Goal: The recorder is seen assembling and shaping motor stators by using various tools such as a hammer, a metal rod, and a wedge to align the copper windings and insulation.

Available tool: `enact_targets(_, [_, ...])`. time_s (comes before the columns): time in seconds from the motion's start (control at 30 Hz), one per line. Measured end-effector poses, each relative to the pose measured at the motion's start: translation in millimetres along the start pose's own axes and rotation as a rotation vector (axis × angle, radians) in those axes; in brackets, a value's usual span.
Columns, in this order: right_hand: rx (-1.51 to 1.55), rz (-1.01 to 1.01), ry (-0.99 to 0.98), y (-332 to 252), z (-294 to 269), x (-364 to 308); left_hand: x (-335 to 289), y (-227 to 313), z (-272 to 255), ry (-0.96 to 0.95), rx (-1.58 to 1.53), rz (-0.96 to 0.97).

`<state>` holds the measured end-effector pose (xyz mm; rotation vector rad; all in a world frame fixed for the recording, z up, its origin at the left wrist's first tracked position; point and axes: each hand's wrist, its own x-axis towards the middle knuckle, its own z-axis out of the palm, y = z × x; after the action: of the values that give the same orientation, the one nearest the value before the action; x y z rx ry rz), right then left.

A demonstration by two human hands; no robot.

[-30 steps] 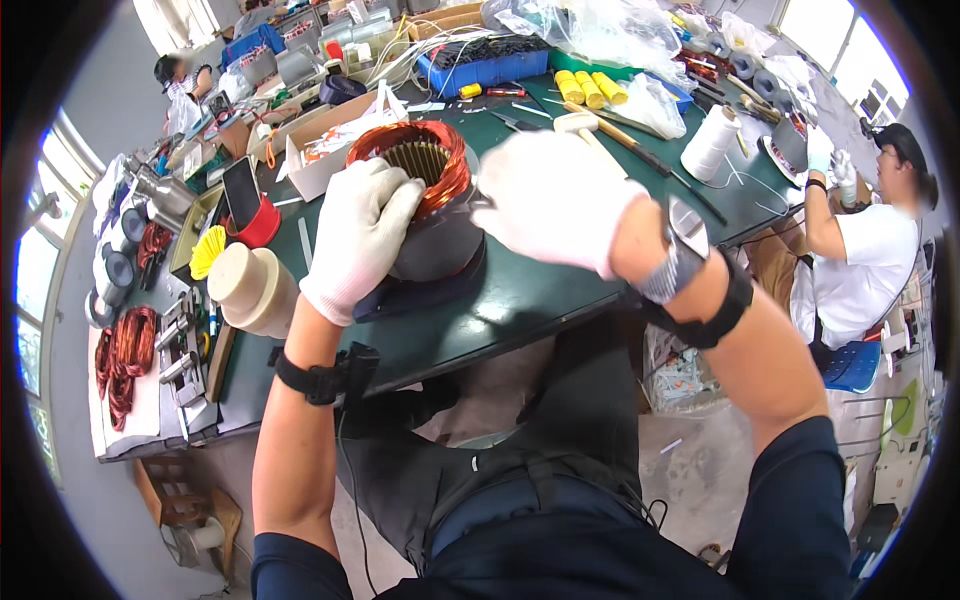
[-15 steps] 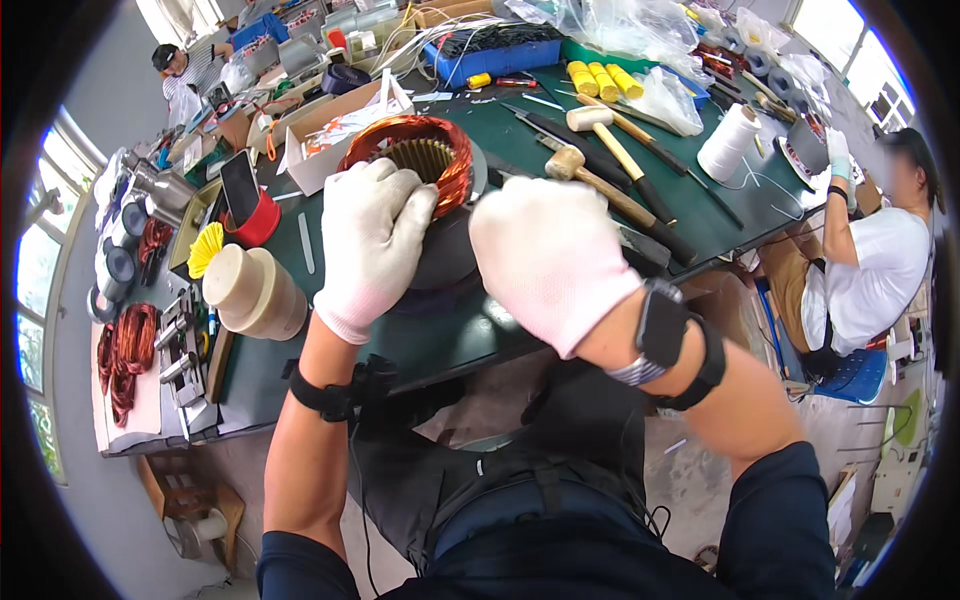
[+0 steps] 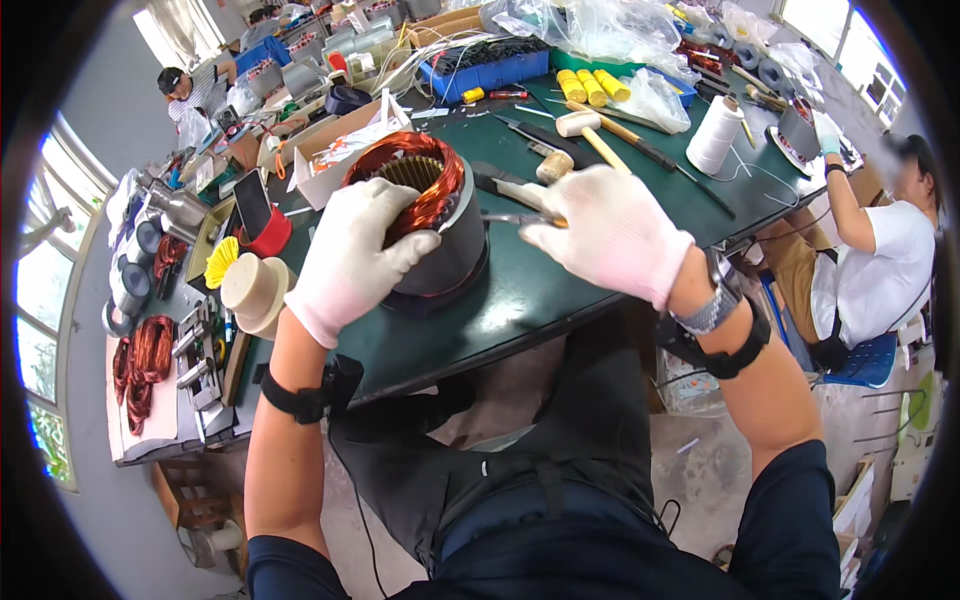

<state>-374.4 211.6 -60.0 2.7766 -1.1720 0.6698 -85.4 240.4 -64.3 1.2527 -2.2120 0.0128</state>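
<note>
A motor stator [image 3: 455, 245] stands on the green table in front of me, a dark grey cylinder with copper windings [image 3: 440, 175] bulging over its top and slots inside. My left hand [image 3: 365, 245], in a white glove, grips the near left side of the winding, fingers over the copper and thumb at the near rim. To the right of the stator, my gloved right hand [image 3: 610, 230] is closed on a slim metal tool [image 3: 512, 217], its shank pointing left toward the stator wall. The glove covers most of the handle, so its exact kind is unclear.
Mallets [image 3: 578, 124] and long dark tools lie beyond my right hand, near a white thread spool [image 3: 713, 137]. Left are cream plastic cylinders [image 3: 250, 290], a phone on a red holder [image 3: 268, 235] and copper coils [image 3: 150, 350]. A co-worker [image 3: 880, 250] sits at right.
My right hand has moved right, away from the stator, and the slim tool now shows. My left hand has shifted slightly down, its thumb now spread to the right.
</note>
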Motion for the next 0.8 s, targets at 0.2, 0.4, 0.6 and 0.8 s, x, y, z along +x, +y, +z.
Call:
enact_targets(0.2, [0.129, 0.105, -0.093, -5.2, 3.0, -23.9, -13.1, -11.6, -5.5, -0.017, 0.056, 0.065])
enact_targets(0.4, [0.126, 0.095, 0.083, -11.2, 16.1, -22.9, -18.2, -15.9, -36.0, -0.155, -0.027, 0.005])
enact_targets(0.6, [0.026, 0.065, 0.107, -13.7, 24.7, -2.0, -7.3, 19.4, 18.9, 0.164, 0.157, -0.075])
enact_targets(0.8, [-0.067, -0.058, 0.111, -25.8, 35.2, 13.0, -17.5, 3.8, 12.9, 0.219, 0.117, -0.049])
